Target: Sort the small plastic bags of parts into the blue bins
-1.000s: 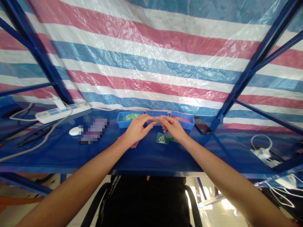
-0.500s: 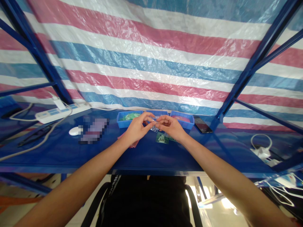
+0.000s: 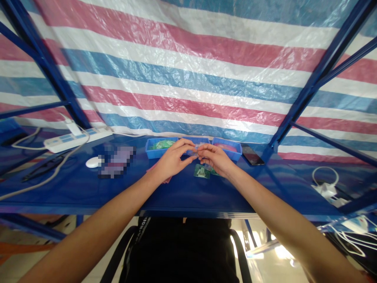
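My left hand [image 3: 176, 159] is over the desk with its fingers stretched out and its thumb apart. Its fingertips come close to those of my right hand [image 3: 215, 158]. The right fingers are curled in a pinch on a small clear plastic bag [image 3: 198, 148], mostly hidden by the fingers. Below them, a green packet [image 3: 202, 171] with pale pieces lies on the desk, and more packets are partly under my right hand. Pink packets [image 3: 167, 180] stick out beneath my left wrist.
Along the back stand a blue bin with green packets [image 3: 153, 153], a middle blue bin [image 3: 203, 140] and a blue bin with pink contents [image 3: 235, 156]. A phone [image 3: 252, 155] lies to the right. At left are a white mouse-shaped object [image 3: 93, 162] and a power strip [image 3: 61, 144].
My left fingers and thumb have spread apart from their pinch. The clear plastic that hung between both hands is now less visible, close to the right fingertips.
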A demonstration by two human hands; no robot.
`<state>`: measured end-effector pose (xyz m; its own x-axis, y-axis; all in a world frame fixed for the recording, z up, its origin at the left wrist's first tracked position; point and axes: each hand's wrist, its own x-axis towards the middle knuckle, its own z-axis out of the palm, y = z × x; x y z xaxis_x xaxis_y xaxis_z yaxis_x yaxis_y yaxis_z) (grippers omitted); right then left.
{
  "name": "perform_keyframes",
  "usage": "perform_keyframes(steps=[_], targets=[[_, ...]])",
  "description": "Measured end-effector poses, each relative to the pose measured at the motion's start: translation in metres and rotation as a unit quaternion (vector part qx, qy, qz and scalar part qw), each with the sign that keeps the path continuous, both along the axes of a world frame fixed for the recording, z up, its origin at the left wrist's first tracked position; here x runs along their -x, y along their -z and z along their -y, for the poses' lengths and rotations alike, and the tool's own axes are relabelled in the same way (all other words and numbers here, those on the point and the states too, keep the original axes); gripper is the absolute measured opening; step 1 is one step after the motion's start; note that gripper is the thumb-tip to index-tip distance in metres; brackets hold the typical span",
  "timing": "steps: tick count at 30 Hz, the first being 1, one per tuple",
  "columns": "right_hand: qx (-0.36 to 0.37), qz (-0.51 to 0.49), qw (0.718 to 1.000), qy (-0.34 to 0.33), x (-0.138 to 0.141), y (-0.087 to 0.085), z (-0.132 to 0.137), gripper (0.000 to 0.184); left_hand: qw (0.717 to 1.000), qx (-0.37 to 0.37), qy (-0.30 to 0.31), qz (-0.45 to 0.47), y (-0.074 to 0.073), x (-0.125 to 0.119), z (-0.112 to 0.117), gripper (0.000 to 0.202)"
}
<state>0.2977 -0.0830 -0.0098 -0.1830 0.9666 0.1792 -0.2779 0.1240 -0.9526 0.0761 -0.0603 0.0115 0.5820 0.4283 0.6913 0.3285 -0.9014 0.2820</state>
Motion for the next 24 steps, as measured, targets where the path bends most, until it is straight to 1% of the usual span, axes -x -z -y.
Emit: perform_keyframes(steps=[3,5,8,11,15,18,21,24], targets=[[0.006,0.009,1.000,-0.007,0.0010,-0.0029,0.0014,0.037,1.000,0.005,0.000,0.005,-0.0023,0.0012,-0.0002,0.021],[-0.001,0.025,1.000,0.003,0.0012,-0.0043,0.0016,0.039,1.000,0.010,-0.006,0.010,-0.0055,0.0016,0.0019,0.022],[-0.042,0.087,0.995,0.036,0.0009,-0.0036,0.0010,0.043,0.999,0.029,-0.026,0.007,-0.0086,0.0011,0.0054,0.025],[-0.093,0.125,0.987,0.041,0.0005,0.0002,-0.0006,0.038,0.998,0.051,-0.041,0.009,-0.0079,0.0005,0.0064,0.027],[-0.106,0.090,0.990,0.017,0.0006,0.0047,-0.0039,0.035,0.995,0.092,-0.035,0.008,-0.0058,0.0013,0.0054,0.036],[-0.102,0.072,0.992,0.012,0.0006,0.0053,-0.0054,0.037,0.993,0.113,-0.032,0.009,-0.0053,0.0016,0.0056,0.039],[-0.089,0.068,0.994,0.014,0.0009,0.0042,-0.0053,0.043,0.992,0.120,-0.029,0.007,-0.0051,0.0007,0.0067,0.040],[-0.069,0.060,0.995,0.030,0.0013,0.0030,-0.0052,0.047,0.994,0.103,-0.032,0.014,-0.0053,-0.0001,0.0076,0.042]])
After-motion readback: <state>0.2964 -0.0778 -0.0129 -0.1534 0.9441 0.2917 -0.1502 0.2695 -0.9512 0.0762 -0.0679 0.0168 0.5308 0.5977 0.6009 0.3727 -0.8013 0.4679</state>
